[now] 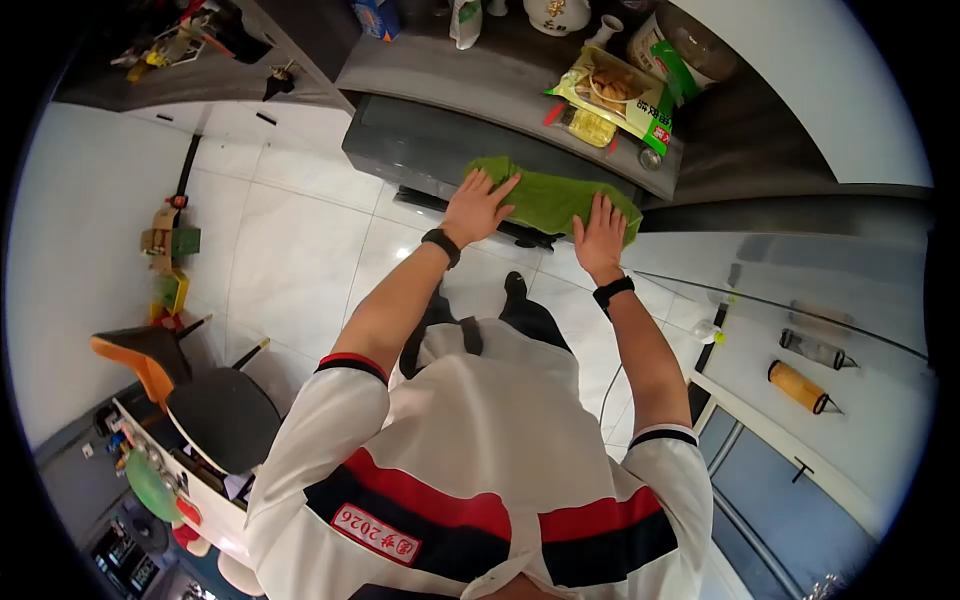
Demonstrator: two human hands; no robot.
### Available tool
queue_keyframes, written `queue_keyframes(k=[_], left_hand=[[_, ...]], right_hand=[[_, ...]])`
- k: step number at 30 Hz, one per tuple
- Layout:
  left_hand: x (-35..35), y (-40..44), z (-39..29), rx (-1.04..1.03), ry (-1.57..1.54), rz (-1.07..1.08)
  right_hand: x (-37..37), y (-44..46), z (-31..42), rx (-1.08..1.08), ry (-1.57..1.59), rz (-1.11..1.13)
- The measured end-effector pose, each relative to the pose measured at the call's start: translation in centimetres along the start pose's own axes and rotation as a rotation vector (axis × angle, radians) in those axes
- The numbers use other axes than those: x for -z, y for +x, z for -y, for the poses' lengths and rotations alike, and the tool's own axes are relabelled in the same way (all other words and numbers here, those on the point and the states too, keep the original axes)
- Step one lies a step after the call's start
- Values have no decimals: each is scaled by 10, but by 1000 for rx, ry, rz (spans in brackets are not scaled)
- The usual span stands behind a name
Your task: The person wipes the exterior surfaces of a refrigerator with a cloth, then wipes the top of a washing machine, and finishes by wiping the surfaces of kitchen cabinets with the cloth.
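A green cloth (550,200) lies folded lengthwise along the front edge of a dark grey cabinet ledge (420,140). My left hand (480,208) rests on the cloth's left part, fingers stretched out and thumb spread to the right. On the right part of the cloth lies my right hand (600,235), its fingers extended and pointing away from me. Both hands press on the cloth from above with the fingers apart. The surface directly under the cloth is hidden.
Above the ledge, a shelf (440,75) holds a yellow-green food bag (615,95), a white pot (557,14) and a large plastic tub (685,50). A dark chair (222,420) stands at the lower left. A glossy panel (800,270) lies to the right.
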State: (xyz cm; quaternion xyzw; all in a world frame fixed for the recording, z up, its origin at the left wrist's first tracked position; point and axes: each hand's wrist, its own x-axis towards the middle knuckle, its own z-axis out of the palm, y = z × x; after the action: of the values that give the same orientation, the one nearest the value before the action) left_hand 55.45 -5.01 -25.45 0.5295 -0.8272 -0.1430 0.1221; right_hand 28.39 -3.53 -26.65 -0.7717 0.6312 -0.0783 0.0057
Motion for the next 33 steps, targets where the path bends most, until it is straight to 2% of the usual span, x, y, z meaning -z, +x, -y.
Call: queue_keyframes(k=[4,7,9,11,14,17,18,23,27,28,33], left_hand=[[4,-12,43,-94,65,-176],[18,-21,78,-31,107,-87],[37,-29,99,12,76,-71],[39,-37,131,0,136,-175],[53,-47,164,47,72,-293],[67,-47,175,149,-25,-258],[66,-45,177,163,-89,-277],[40,-34,153,132,31,-329],[22,-24,121,10,103,-287],[21,-22,109,37,99,-156],[10,-4,51,-38,162,-33]], right_hand=[[-4,13,43,-51,6,30],[-10,27,89,-62,3,20],[-22,37,114,-4,17,13],[-14,50,145,62,100,74],[-20,60,177,301,129,111],[-6,66,193,315,327,129],[-13,66,191,265,350,89],[-18,54,168,-8,322,-78],[-16,41,139,-81,202,-151],[-13,37,129,-83,205,-144],[-5,17,63,-107,166,-98]])
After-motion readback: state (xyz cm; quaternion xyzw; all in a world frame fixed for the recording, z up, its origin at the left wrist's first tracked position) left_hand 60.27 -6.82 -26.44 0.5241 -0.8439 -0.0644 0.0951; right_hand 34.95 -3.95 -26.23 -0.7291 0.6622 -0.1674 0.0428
